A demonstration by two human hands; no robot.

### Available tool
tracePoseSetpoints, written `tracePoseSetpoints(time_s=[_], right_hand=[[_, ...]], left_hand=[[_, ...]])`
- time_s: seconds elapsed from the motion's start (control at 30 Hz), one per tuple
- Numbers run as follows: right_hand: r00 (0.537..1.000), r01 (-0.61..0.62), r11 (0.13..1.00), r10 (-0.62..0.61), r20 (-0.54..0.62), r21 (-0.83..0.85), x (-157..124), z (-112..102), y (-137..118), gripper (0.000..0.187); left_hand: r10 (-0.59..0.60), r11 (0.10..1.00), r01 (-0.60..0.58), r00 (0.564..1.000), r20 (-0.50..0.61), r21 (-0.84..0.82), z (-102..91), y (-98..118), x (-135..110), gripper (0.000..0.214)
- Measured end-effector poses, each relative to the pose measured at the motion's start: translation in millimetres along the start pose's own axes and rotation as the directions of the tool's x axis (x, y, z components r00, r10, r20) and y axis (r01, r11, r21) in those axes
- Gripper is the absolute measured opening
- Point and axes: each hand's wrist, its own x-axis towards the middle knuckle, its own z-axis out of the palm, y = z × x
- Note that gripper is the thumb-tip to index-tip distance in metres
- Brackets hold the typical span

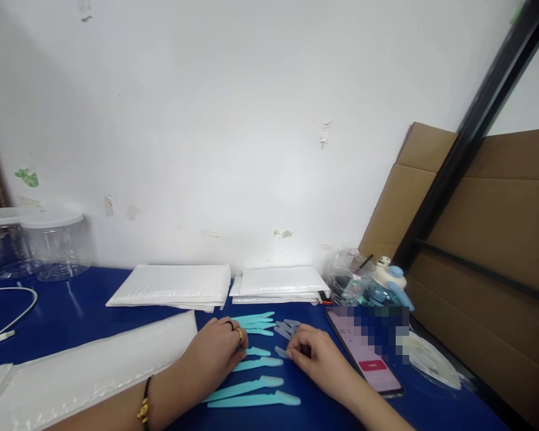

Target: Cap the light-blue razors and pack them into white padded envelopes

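Several teal eyebrow razors lie on the blue tabletop between my hands. My left hand (218,347) is closed, fingers curled over the handle end of an eyebrow razor (258,351) whose blade end points right. Its grip is partly hidden. Another razor (260,363) lies by the thumb, and two more (254,400) are nearer me. Further back is a bunch of razors (254,323). My right hand (317,356) pinches a small clear plastic blade cap (281,352) between thumb and forefinger. Several loose clear caps (284,329) lie just beyond its fingertips.
White padded mailers (170,284) and another stack (281,281) rest against the wall. A long white mailer (94,368) lies under my left forearm. To the right are a phone (366,353), a plastic-wrapped item (348,278) and cardboard (489,269). Clear jars (56,248) and a white cable (24,311) are left.
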Motion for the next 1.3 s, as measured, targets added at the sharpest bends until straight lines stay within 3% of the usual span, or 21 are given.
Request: tracePoseSetpoints(time_s=[0.13, 0.3, 0.53, 0.9, 1.3], right_hand=[[0.999, -0.03, 0.999, 0.03, -0.039, 0.016, 0.4, -6.6, -1.3, 0.016], [0.999, -0.006, 1.0, 0.007, -0.031, 0.013, -1.0, -3.9, -3.9, 0.004], [0.997, 0.063, 0.99, -0.058, -0.044, 0.128, 0.6, 8.3, 1.8, 0.012], [0.998, 0.055, 0.998, -0.055, -0.033, -0.006, -0.6, 5.7, -0.8, 0.016], [0.999, 0.039, 0.996, -0.037, -0.026, 0.081, 0.5, 9.0, -0.8, 0.009]], left_hand=[[-0.002, 0.999, 0.002, 1.0, -0.011, -0.032, -1.8, 0.5, -1.5, 0.011], [-0.029, 0.997, 0.027, 0.999, -0.026, -0.074, -0.3, 0.1, -1.7, 0.011], [-0.026, 0.991, 0.023, 0.999, -0.02, -0.133, 0.2, 0.5, -0.1, 0.009], [-0.027, 0.99, 0.026, 1.0, -0.006, -0.139, -2.6, 1.2, -1.0, 0.008], [-0.022, 0.986, 0.021, 1.0, -0.006, -0.166, 1.4, -0.4, 0.5, 0.009]])
